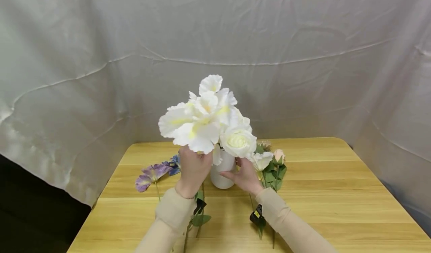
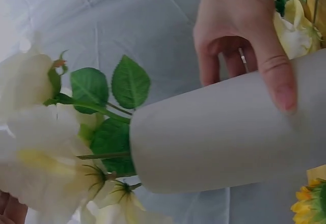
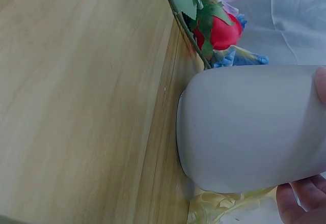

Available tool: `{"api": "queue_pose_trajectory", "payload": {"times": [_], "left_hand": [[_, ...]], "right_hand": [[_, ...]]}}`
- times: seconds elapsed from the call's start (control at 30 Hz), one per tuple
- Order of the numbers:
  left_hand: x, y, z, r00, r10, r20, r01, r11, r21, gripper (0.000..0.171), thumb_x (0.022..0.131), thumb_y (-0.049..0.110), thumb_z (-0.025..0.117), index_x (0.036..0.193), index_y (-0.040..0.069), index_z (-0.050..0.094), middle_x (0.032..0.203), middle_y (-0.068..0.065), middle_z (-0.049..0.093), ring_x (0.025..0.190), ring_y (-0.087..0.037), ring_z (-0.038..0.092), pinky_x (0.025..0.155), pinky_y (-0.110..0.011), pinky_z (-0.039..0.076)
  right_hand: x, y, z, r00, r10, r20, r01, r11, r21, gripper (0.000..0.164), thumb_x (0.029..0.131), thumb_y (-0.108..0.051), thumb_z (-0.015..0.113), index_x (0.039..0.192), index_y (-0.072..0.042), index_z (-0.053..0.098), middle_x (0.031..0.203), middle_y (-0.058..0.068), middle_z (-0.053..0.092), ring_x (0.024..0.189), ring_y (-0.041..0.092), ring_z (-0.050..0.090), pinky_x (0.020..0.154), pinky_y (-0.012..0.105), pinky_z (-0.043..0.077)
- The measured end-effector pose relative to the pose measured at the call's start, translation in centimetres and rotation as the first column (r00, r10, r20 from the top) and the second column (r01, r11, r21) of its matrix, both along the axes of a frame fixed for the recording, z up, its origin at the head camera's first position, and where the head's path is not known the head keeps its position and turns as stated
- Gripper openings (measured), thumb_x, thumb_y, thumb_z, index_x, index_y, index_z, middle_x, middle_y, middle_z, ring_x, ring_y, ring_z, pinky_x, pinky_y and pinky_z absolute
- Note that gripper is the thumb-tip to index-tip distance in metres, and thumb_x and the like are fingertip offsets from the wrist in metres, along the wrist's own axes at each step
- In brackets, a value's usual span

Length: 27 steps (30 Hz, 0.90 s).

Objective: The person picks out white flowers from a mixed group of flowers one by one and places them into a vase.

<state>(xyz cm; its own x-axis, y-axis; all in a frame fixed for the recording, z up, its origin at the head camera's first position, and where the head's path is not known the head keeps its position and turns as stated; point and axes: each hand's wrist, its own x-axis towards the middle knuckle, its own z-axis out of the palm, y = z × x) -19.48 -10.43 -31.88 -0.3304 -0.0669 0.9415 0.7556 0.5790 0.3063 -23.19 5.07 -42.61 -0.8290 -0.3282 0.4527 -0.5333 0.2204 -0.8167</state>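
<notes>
A white vase (image 1: 223, 174) stands upright on the table and carries white blooms. My right hand (image 1: 245, 175) grips its side, the thumb (image 2: 279, 84) in front and the fingers (image 3: 305, 198) round the other side. My left hand (image 1: 196, 168) is raised left of the vase mouth, its curled fingers at a large white iris (image 1: 198, 124) with yellow throats; petals hide most of the grip. A white rose (image 1: 240, 141) leans out over the right of the rim. Green leaves (image 2: 131, 81) and stems come out of the mouth in the left wrist view.
On the wooden table (image 1: 323, 193), a purple flower (image 1: 152, 176) and a blue flower (image 1: 174, 165) lie to the left. A white flower (image 1: 262, 160) and a pale pink rose (image 1: 278, 157) lie to the right. A red rose (image 3: 224, 33) shows behind the vase. Grey cloth (image 1: 269, 58) hangs around the table.
</notes>
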Motion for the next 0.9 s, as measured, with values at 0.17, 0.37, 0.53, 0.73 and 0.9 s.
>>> {"api": "queue_pose_trajectory", "payload": {"times": [0.17,0.37,0.53,0.73,0.9], "left_hand": [[-0.3,-0.2,-1.1,0.995,0.082,0.062,-0.078,0.995,-0.068,0.012,0.081,-0.004,0.052,0.079,0.002,0.062,0.056,-0.005,0.055,0.041,-0.009,0.031,0.037,-0.025,0.034],[-0.9,-0.3,-1.8,0.986,0.105,0.127,-0.092,0.991,-0.099,0.01,0.089,0.006,0.059,0.086,0.002,0.068,0.073,-0.009,0.069,0.059,-0.017,0.065,0.056,-0.033,0.055],[-1.1,-0.5,-2.3,0.979,0.103,0.174,-0.083,0.99,-0.118,0.006,0.088,0.005,0.059,0.092,0.003,0.063,0.071,-0.005,0.064,0.058,-0.014,0.059,0.05,-0.033,0.05],[-0.9,-0.6,-2.6,0.966,0.141,0.218,-0.114,0.985,-0.13,0.01,0.083,0.001,0.055,0.089,0.004,0.062,0.061,-0.002,0.053,0.047,-0.01,0.038,0.042,-0.027,0.036],[-1.1,-0.7,-2.8,0.961,0.181,0.21,-0.146,0.974,-0.171,0.008,0.084,0.004,0.058,0.077,0.006,0.061,0.058,-0.002,0.051,0.047,-0.011,0.039,0.043,-0.029,0.039]], "right_hand": [[0.0,0.0,-0.2,1.0,-0.011,0.021,0.011,1.0,0.001,0.072,0.073,-0.007,0.08,0.135,-0.007,0.043,0.128,0.012,0.053,0.116,0.032,0.052,0.096,0.048,0.045],[0.2,0.0,-0.1,0.999,-0.029,0.045,0.029,1.0,0.011,0.072,0.074,-0.009,0.08,0.136,-0.009,0.043,0.129,0.01,0.053,0.115,0.031,0.053,0.095,0.047,0.046],[0.3,-0.1,0.0,0.998,-0.022,0.051,0.022,1.0,0.005,0.073,0.074,-0.008,0.08,0.136,-0.008,0.042,0.13,0.012,0.053,0.116,0.033,0.052,0.096,0.05,0.045],[0.4,-0.1,0.1,0.997,-0.027,0.069,0.027,1.0,0.01,0.071,0.074,-0.008,0.08,0.134,-0.008,0.044,0.129,0.012,0.053,0.116,0.033,0.052,0.098,0.05,0.043],[0.4,-0.1,0.2,0.997,-0.024,0.075,0.023,1.0,0.017,0.072,0.074,-0.009,0.08,0.136,-0.009,0.042,0.13,0.011,0.052,0.116,0.032,0.052,0.097,0.049,0.043]]}}
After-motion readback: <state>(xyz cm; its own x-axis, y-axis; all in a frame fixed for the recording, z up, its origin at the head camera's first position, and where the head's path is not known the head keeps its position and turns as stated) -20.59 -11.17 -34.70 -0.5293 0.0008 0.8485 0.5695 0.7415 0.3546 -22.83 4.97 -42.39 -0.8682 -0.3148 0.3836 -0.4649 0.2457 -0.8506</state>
